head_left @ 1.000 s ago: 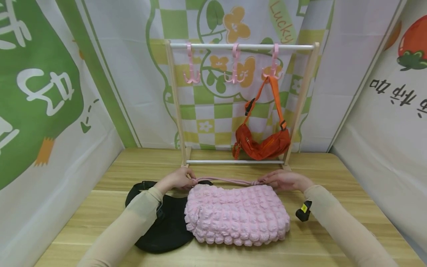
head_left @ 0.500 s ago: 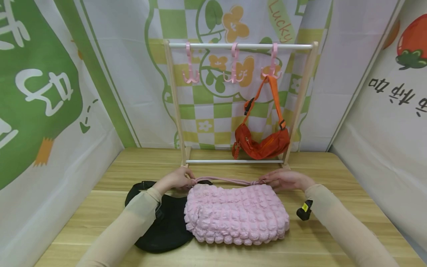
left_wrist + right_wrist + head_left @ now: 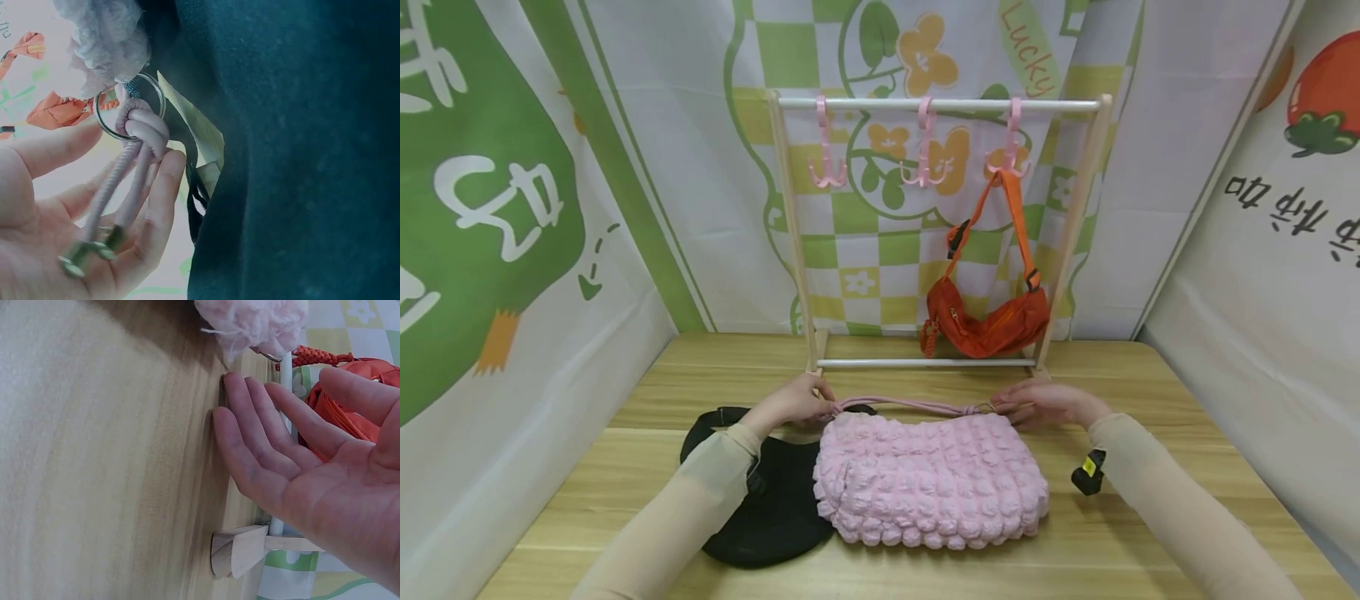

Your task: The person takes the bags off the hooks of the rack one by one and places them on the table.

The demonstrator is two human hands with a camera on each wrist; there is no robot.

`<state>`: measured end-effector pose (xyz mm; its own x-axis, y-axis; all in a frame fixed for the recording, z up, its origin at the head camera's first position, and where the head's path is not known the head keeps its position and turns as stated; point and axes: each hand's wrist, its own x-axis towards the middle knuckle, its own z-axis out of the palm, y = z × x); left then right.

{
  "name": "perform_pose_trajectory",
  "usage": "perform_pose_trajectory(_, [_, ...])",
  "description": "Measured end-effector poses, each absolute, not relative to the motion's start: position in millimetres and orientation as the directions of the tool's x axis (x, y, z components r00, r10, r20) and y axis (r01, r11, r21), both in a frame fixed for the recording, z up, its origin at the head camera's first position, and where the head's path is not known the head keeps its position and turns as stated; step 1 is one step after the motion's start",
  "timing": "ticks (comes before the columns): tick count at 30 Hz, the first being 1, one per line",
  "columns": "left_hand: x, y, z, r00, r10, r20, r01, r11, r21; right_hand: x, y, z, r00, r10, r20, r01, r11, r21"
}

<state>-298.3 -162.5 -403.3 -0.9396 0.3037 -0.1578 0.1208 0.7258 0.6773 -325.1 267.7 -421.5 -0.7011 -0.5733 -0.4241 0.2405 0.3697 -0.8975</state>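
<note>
A pink puffy shoulder bag (image 3: 932, 479) lies on the table, its thin cord strap (image 3: 910, 405) stretched along its top. At the strap's left end is my left hand (image 3: 796, 402). In the left wrist view, that hand's loosely bent fingers (image 3: 167, 181) touch the knot (image 3: 145, 124) beside a metal ring (image 3: 161, 94), and two metal-tipped cord ends hang over the palm. My right hand (image 3: 1048, 404) is beside the strap's right end. The right wrist view shows its fingers (image 3: 253, 440) extended, apart from the bag, with nothing held.
A black bag (image 3: 775, 508) lies left of the pink one, partly under my left forearm. Behind stands a rack (image 3: 940, 105) with pink hooks (image 3: 924, 150); an orange waist bag (image 3: 988, 325) hangs from the right hook. Fabric walls (image 3: 1232, 250) enclose the wooden table (image 3: 1112, 533).
My right hand has drawn slightly right, away from the strap's ring, which now shows beside the fingers. The left hand and the pink bag stay nearly in place.
</note>
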Motion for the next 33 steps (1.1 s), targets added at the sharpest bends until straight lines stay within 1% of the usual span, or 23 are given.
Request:
perform_pose_trajectory(6, [-297.7, -164.1, -402.8, -0.943, 0.308, -0.126, 0.150, 0.731, 0.666, -323.6, 268.5, -416.6, -0.703, -0.578, -0.415, 0.209, 0.389, -0.897])
perform_pose_trajectory(13, [-298.2, -168.1, -398.4, -0.942, 0.335, -0.037, 0.244, 0.754, 0.609, -321.2, 270.2, -410.2, -0.732, -0.541, -0.414, 0.213, 0.395, -0.894])
perform_pose_trajectory(18, [-296.8, -170.2, -392.5, -0.941, 0.338, -0.011, 0.265, 0.759, 0.594, -320.5, 270.0, -405.3, -0.738, -0.529, -0.419, 0.217, 0.401, -0.890])
perform_pose_trajectory(24, [-297.1, -170.3, -389.0, -0.953, 0.304, -0.014, 0.240, 0.779, 0.579, -320.7, 271.6, -399.8, -0.758, -0.500, -0.420, 0.216, 0.415, -0.884])
perform_pose_trajectory(28, [-297.0, -169.5, -386.6, -0.962, 0.275, -0.007, 0.218, 0.777, 0.591, -321.8, 273.2, -396.0, -0.763, -0.492, -0.420, 0.210, 0.426, -0.880])
perform_pose_trajectory(33, [-298.9, -168.0, -384.7, -0.971, 0.233, 0.042, 0.211, 0.767, 0.606, -321.3, 275.8, -390.0, -0.769, -0.494, -0.406, 0.176, 0.447, -0.877])
